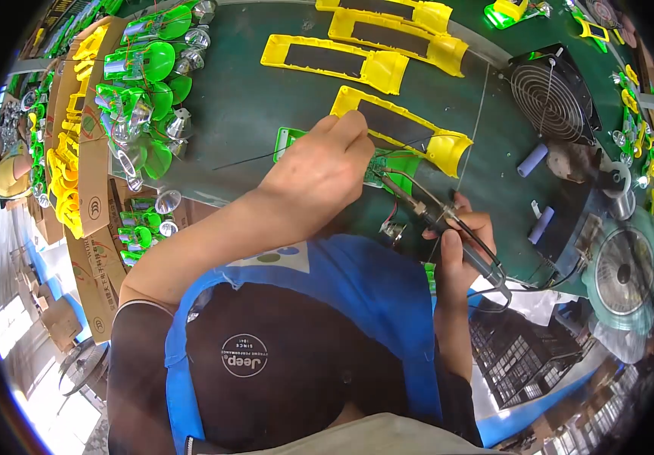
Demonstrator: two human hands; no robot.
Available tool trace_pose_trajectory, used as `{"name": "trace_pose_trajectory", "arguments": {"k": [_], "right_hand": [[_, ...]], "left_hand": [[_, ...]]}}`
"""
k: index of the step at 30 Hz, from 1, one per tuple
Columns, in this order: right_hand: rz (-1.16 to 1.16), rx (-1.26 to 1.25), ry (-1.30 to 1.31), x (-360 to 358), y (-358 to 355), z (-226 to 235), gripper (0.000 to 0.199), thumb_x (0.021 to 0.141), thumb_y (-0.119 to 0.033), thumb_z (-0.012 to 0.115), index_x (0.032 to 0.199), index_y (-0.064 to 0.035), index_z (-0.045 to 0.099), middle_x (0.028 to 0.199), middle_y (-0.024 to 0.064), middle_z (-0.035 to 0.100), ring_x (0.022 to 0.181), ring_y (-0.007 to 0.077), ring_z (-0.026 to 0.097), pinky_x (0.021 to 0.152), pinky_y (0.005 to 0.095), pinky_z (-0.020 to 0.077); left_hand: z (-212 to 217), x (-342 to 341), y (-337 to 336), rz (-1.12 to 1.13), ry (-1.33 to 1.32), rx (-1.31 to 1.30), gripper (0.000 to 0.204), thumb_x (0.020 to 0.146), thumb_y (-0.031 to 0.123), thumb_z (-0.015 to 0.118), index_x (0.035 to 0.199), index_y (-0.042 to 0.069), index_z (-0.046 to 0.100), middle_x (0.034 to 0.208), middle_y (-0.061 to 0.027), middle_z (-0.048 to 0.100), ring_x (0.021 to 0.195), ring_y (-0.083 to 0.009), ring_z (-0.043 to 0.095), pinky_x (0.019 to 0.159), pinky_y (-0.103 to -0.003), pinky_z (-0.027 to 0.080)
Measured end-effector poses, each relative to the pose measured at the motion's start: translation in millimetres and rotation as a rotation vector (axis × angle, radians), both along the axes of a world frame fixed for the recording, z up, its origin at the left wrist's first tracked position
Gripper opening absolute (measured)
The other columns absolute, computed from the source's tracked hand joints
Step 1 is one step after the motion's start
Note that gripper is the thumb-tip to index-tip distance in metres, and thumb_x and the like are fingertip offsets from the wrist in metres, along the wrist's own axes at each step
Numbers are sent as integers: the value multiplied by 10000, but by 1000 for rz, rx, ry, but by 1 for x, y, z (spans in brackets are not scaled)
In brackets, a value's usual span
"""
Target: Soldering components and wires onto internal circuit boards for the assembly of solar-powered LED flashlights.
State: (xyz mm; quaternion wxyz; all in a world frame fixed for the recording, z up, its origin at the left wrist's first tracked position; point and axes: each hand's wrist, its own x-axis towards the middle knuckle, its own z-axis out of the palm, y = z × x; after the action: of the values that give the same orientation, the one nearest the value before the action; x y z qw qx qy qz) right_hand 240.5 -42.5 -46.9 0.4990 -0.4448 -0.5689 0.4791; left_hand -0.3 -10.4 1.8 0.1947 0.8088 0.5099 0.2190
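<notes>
My right hand grips a soldering iron with a thin curved tube along its side. Its tip meets a small green circuit board in a bright green plastic housing. Over the housing's left part, my left hand is closed in a pinch, its fingertips partly hidden. A thin dark wire comes out beside those fingers. Just beyond lies a yellow frame with a dark panel. A small silvery lamp reflector on thin wires lies near the iron.
More yellow frames lie at the far side of the green bench. Green lamp housings with reflectors are stacked at left beside a cardboard box of yellow parts. At right stand a black fan and blue cylindrical cells.
</notes>
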Motion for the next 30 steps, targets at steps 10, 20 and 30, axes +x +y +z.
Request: {"name": "trace_pose_trajectory", "arguments": {"k": [10,20,30], "right_hand": [[-6,-21,-46,-2,-2,-1,222,847,-186,683,920,-44,529,715,53,660,668,140,666,1095,513,286],[38,105,-144,-1,2,-1,217,813,-154,690,902,-57,518,665,59,662,668,135,649,1067,508,323],[-22,23,-18,1,0,-4,230,858,-193,669,927,-34,518,675,88,676,701,141,648,1108,514,275]], "left_hand": [[2,0,2,-40,23,-28,171,694,-60,615,795,-12,485,871,-143,474,818,-337,511,731,-408,448],[4,1,3,-66,61,-13,159,704,-49,617,786,-13,486,868,-145,468,813,-333,511,725,-410,449],[4,0,6,-50,41,-36,157,709,-54,605,774,-5,470,851,-143,463,800,-336,505,717,-412,438]]}}
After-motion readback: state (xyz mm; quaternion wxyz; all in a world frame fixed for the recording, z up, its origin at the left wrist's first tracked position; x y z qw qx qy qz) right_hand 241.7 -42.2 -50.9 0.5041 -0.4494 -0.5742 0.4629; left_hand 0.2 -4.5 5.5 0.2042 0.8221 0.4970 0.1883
